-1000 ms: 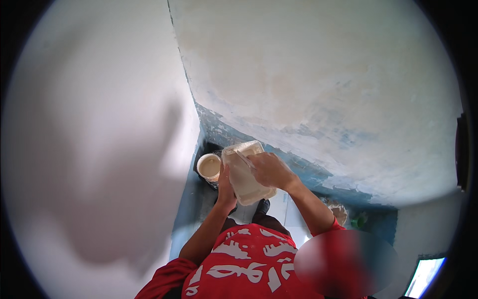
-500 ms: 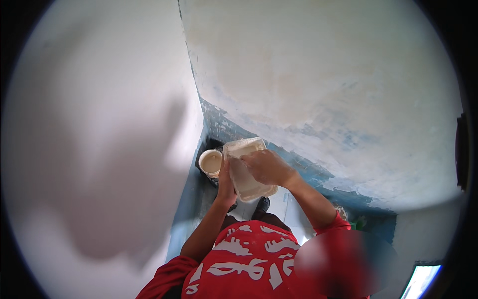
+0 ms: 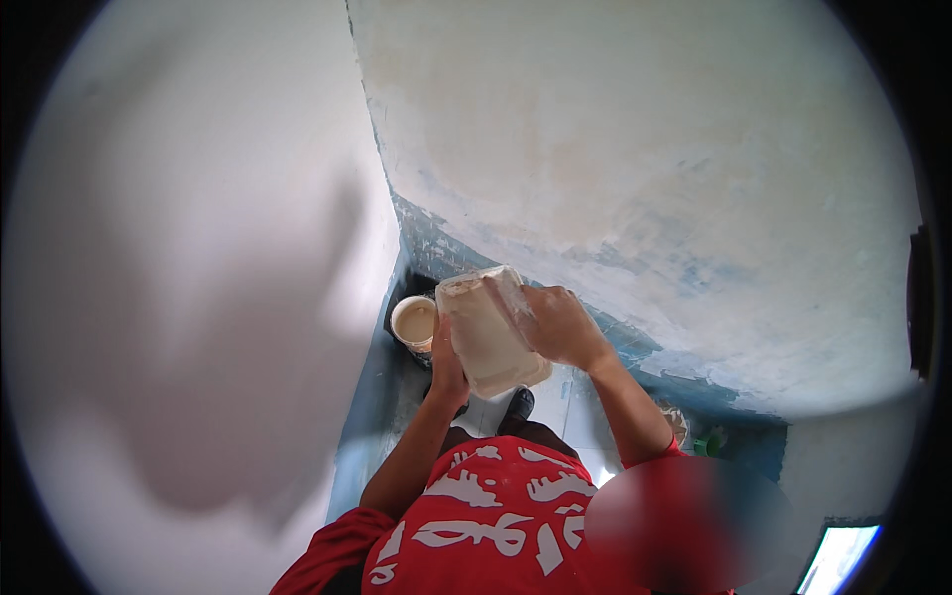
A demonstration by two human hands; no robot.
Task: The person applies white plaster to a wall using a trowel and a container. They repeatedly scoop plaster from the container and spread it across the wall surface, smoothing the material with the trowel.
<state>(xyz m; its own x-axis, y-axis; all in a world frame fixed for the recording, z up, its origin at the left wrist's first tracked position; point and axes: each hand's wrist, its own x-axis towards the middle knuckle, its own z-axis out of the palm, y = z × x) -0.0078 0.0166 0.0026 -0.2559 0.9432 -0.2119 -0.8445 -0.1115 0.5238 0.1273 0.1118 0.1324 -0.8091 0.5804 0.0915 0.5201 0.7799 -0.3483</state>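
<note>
One cream tray (image 3: 531, 380) was held mid-view, its 8 o'clock edge gripped by the left hand (image 3: 448, 367); one flat blade (image 3: 509, 300) was pinched at the tray's 1 o'clock by the fingers of the right hand (image 3: 563, 325). Pale paste (image 3: 481, 342) was apparently being worked; a steady tray and controlled blade angle were judged necessary next. One bucket (image 3: 416, 346) stood at 9 o'clock

I can't see most fingers of the left hand (image 3: 449, 373) behind the tray (image 3: 493, 347); a blurred oval (image 3: 684, 526) hides some red shirt (image 3: 476, 506).
</note>
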